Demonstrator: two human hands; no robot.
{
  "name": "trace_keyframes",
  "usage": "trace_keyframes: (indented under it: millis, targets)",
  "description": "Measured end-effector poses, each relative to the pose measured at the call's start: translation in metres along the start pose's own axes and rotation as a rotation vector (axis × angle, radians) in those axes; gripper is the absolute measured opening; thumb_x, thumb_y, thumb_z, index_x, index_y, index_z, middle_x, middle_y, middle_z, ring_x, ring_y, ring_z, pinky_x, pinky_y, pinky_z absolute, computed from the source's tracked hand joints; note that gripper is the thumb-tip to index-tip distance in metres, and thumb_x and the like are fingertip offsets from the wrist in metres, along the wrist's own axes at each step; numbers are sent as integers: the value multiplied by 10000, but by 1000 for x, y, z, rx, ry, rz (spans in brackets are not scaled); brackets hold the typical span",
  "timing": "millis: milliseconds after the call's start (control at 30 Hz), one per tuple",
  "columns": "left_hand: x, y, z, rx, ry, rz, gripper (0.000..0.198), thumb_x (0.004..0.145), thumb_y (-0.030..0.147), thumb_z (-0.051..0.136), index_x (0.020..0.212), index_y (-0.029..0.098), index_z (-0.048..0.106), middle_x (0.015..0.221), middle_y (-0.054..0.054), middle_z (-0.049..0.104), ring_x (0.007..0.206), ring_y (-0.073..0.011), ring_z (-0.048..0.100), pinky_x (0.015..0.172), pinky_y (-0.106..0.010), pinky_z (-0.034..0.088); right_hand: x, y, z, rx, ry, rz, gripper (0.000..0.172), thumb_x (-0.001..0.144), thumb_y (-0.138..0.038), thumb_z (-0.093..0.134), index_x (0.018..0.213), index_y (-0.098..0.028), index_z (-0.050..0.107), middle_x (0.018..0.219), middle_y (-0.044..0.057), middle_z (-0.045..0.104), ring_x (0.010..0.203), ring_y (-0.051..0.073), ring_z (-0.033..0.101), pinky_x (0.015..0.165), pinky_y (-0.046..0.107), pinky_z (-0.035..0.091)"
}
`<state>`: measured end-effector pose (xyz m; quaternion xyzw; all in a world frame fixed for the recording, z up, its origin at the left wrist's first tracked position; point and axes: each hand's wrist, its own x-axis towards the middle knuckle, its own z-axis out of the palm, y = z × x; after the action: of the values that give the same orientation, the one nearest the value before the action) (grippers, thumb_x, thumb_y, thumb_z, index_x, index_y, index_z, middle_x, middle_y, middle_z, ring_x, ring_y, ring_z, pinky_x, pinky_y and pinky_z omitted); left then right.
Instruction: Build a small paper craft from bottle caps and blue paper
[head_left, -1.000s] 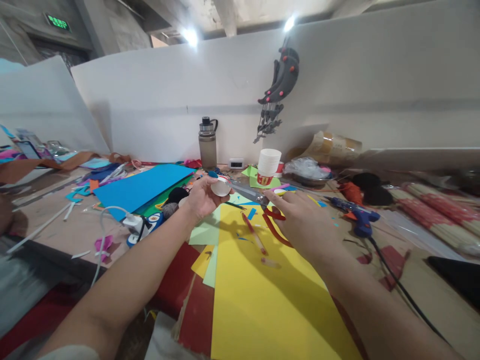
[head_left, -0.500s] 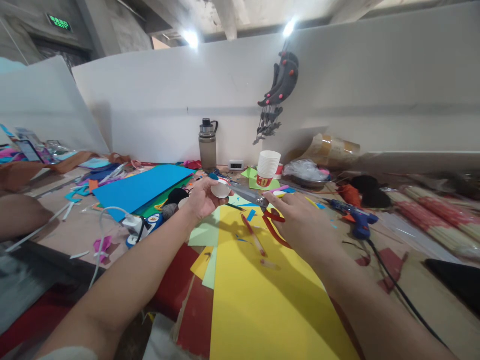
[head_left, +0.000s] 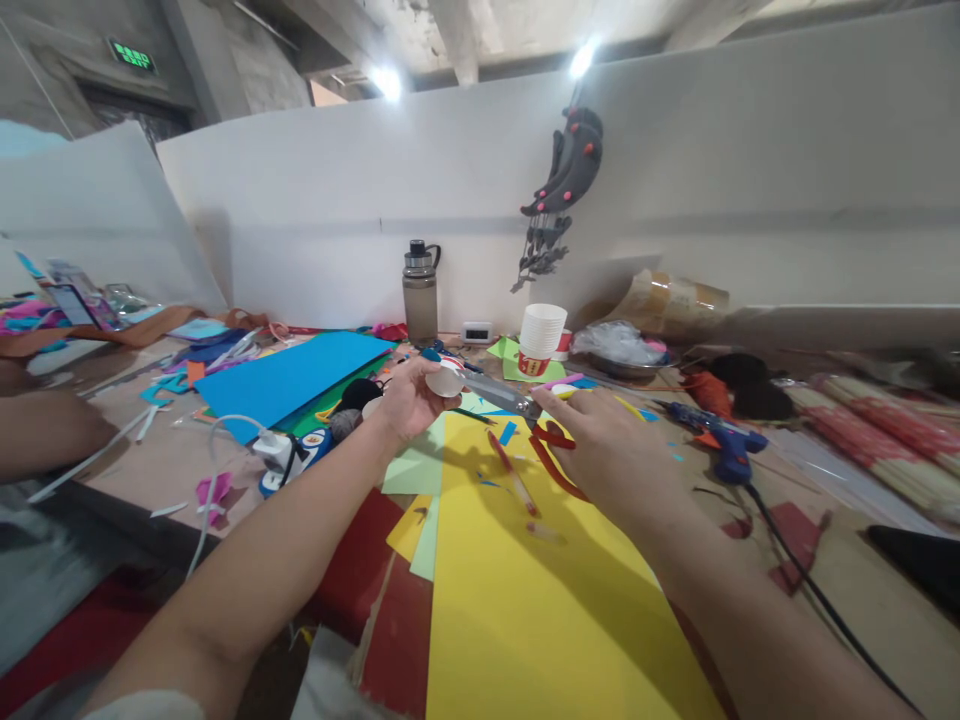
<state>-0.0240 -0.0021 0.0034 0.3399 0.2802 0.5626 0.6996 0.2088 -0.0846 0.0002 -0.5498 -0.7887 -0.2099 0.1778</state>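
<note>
Between the fingers of my left hand [head_left: 409, 405] is a small white paper cup [head_left: 445, 378] with a bit of red print, its round end turned towards me. My right hand [head_left: 611, 435] grips red-handled scissors [head_left: 553, 440]. Their blades point left and reach the cup's edge; whether they are cutting into it I cannot tell. Below both hands lies a large yellow sheet [head_left: 540, 600], with a red pen [head_left: 512, 470] and small blue scraps on it. Behind the scissors stands a stack of paper cups [head_left: 543, 335].
At the left are blue card [head_left: 300, 375] and a white plug on a power strip [head_left: 276, 452]. A bottle [head_left: 421, 295] stands by the white partition. On the right lie a blue glue gun [head_left: 724, 445] with its cord and bundled sticks [head_left: 862, 425]. Another person's arm [head_left: 52, 430] rests far left.
The whole view has shifted slightly, so everything appears a little further right and lower. Both hands keep their hold on the cup and the scissors, with almost no other movement.
</note>
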Motion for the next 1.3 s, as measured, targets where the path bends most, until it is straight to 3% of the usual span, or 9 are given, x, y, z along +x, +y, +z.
trace_keyframes:
  millis: [633, 767, 1000, 1300]
  targets:
    - [-1, -4, 0, 31, 8, 33, 34, 631, 149, 597, 638, 138, 565, 631, -57, 645, 589, -190, 627, 514, -296, 474, 0, -4, -2, 3, -47, 25, 450, 846, -168, 554, 1287, -242, 607, 1031, 102, 705, 970, 245, 609, 646, 279, 381]
    - [-2, -3, 1, 13, 27, 10, 27, 634, 138, 576, 657, 131, 588, 635, -60, 651, 585, -187, 621, 531, -317, 498, 0, -6, 1, 40, -86, 54, 425, 844, -195, 551, 1253, -277, 627, 973, 78, 716, 876, 216, 634, 578, 265, 346]
    - [-4, -1, 3, -26, 0, -42, 109, 646, 153, 547, 711, 114, 626, 676, -86, 678, 612, -201, 649, 544, -314, 522, 3, -6, 7, 198, -138, 95, 417, 854, -220, 539, 1253, -292, 636, 891, 52, 737, 762, 197, 643, 592, 266, 384]
    - [-4, -2, 1, -26, -14, -31, 141, 646, 164, 555, 740, 109, 644, 732, -103, 707, 642, -197, 654, 570, -319, 550, 3, -8, 7, 212, -155, 104, 435, 838, -203, 537, 1248, -299, 648, 884, 49, 750, 756, 202, 658, 584, 262, 382]
